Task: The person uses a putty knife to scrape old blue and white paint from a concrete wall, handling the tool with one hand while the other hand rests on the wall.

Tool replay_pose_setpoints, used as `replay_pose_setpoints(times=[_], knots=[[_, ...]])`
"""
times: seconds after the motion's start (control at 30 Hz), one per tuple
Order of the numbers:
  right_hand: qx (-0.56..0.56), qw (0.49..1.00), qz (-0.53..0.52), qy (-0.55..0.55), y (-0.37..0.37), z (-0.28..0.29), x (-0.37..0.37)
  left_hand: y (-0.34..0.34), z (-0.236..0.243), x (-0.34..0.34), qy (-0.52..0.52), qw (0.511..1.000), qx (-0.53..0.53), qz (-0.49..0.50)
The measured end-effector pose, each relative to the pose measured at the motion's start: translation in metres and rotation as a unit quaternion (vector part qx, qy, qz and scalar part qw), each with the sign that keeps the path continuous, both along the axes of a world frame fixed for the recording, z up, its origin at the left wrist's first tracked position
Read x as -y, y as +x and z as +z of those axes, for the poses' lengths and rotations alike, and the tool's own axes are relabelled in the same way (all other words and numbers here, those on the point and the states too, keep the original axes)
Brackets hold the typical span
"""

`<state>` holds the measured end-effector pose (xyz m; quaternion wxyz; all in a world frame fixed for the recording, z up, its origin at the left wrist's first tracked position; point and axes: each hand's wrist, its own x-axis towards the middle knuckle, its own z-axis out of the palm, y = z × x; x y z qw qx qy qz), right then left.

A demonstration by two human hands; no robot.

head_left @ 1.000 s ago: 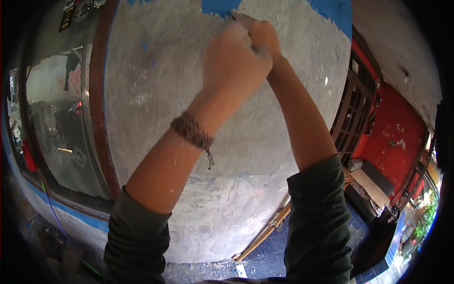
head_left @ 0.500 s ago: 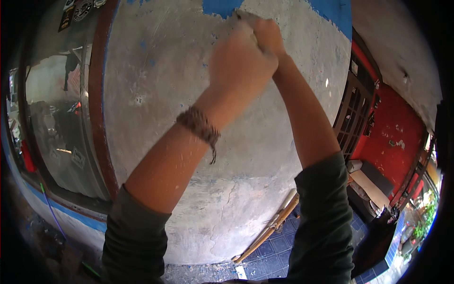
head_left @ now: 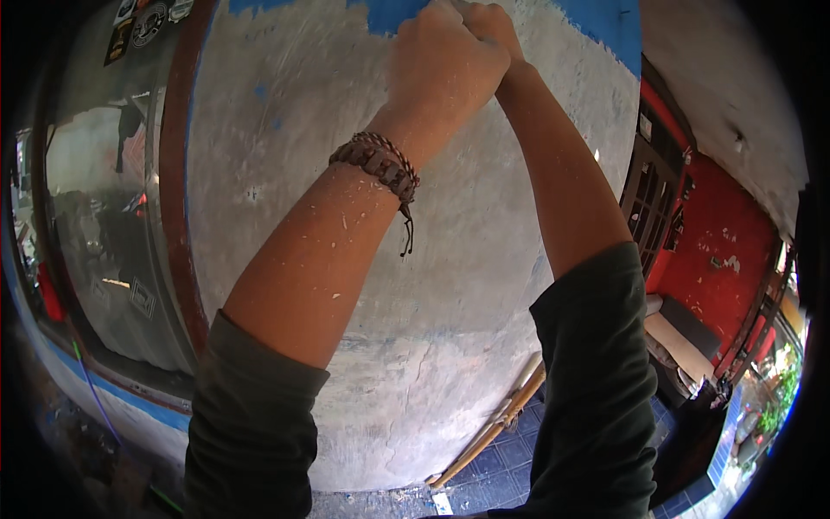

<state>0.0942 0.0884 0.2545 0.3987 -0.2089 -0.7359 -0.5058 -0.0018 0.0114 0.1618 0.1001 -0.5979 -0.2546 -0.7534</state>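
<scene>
At twelve o'clock, high on the grey, scraped wall (head_left: 471,251), the left hand (head_left: 450,56) is balled and overlaps the right hand (head_left: 496,26), which sits slightly toward one o'clock. Each grip looks closed, fingers curled in, but I cannot tell what either has hold of (the backs of the hands hide it). Ragged blue paint (head_left: 393,17) lies beside them at twelve. A braided bracelet (head_left: 380,164) circles the left wrist; pale flecks dot that forearm. A window (head_left: 104,216) stands at nine, wooden poles (head_left: 494,426) at five.
</scene>
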Motion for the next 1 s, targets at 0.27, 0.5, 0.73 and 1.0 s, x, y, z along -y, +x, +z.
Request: replay_pose_setpoints(times=[0.27, 0.5, 0.73, 1.0], knots=[[-0.028, 0.998, -0.016, 0.053, 0.009, -0.019, -0.023, 0.012, -0.025, -0.016, 0.08, 0.996, 0.041, 0.03], [-0.015, 0.998, -0.059, 0.025, 0.011, -0.003, -0.017, 0.011, 0.001, -0.013, -0.041, 0.999, 0.022, 0.0], [-0.035, 0.997, -0.001, 0.062, 0.006, 0.014, -0.019, 0.008, 0.013, -0.019, 0.063, 0.997, 0.039, 0.008], [-0.029, 0.998, -0.013, 0.051, 0.023, -0.004, -0.02, 0.019, -0.006, -0.017, 0.028, 1.0, 0.002, 0.004]])
